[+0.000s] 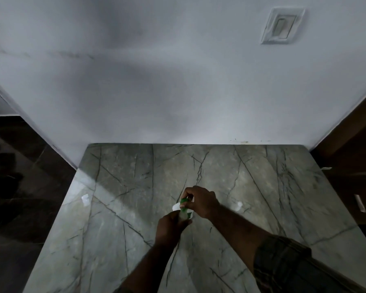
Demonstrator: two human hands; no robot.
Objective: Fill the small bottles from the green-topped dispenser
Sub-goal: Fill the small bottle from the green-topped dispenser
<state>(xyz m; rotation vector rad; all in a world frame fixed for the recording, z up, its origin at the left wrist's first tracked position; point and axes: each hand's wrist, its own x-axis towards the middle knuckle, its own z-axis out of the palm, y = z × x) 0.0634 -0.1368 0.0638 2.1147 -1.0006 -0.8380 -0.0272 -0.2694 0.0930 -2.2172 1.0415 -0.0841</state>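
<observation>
Both your hands are clamped on the green-topped dispenser (183, 209), held just above the middle of the marble table (135, 187). Your left hand (170, 228) wraps its pale body from below, and your right hand (201, 200) pinches the green top with curled fingers. A white round shape (175, 207) shows just behind them, too hidden to name. A left white object (85, 200) and a right white object (239, 206) lie well apart on the table, both blurred. A switch plate (282, 26) sits on the wall (178, 92).
</observation>
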